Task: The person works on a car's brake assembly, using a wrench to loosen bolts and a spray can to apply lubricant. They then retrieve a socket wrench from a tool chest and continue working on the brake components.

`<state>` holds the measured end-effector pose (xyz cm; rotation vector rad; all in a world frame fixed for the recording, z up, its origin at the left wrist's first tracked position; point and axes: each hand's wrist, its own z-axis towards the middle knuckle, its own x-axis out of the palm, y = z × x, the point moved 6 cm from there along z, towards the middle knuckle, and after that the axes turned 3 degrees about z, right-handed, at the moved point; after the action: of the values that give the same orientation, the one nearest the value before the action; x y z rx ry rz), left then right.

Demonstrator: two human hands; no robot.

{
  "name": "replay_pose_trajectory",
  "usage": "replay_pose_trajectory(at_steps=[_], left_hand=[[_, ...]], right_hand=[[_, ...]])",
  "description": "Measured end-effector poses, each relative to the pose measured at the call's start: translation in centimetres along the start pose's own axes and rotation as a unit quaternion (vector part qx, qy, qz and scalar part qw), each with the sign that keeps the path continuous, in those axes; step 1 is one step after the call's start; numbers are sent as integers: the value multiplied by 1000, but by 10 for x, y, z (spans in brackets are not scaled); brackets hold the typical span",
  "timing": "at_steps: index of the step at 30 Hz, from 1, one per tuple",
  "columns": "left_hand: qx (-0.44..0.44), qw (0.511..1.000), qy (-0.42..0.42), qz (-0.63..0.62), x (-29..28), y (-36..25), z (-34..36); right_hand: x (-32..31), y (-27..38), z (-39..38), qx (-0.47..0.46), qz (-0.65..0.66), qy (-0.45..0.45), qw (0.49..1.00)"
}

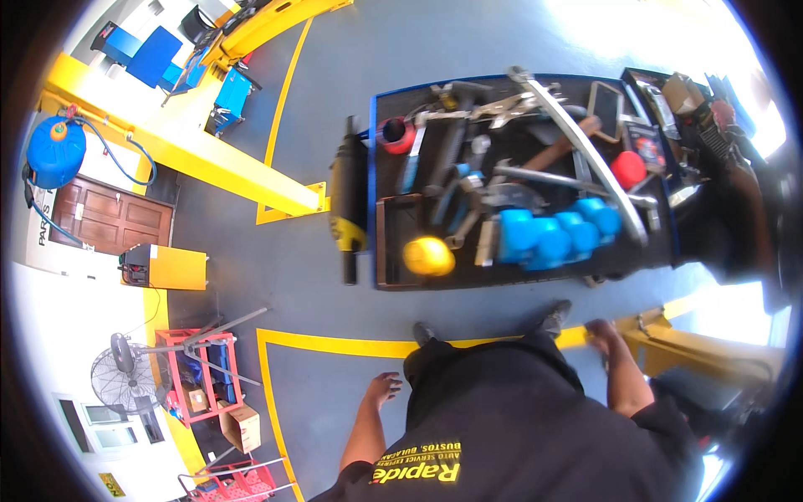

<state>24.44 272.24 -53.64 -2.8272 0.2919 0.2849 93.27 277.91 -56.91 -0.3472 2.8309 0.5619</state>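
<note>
My left hand hangs beside my hip, fingers loosely apart, with nothing in it. On the other side my right hand hangs low and blurred, so its fingers are hard to read. Both are apart from the dark tool tray in front of me. Across that tray lie a long silver wrench, a hammer with a wooden handle and several smaller wrenches. Toward its near side are a row of blue cylindrical pieces and a yellow rounded object. A red round object and a phone sit farther right.
A black and yellow case-like object sits at the tray's left side. Yellow lift posts stand at the left. A fan and a red cart are at lower left. A blurred person's arm shows at the right.
</note>
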Motion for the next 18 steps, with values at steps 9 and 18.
replay_pose_trajectory(at_steps=[9, 18], left_hand=[[-53, 998, -33, 11, -232, 46, 50], [46, 993, 60, 94, -299, -175, 143]], right_hand=[[210, 50, -81, 72, 132, 56, 987], [308, 73, -103, 149, 224, -83, 960]])
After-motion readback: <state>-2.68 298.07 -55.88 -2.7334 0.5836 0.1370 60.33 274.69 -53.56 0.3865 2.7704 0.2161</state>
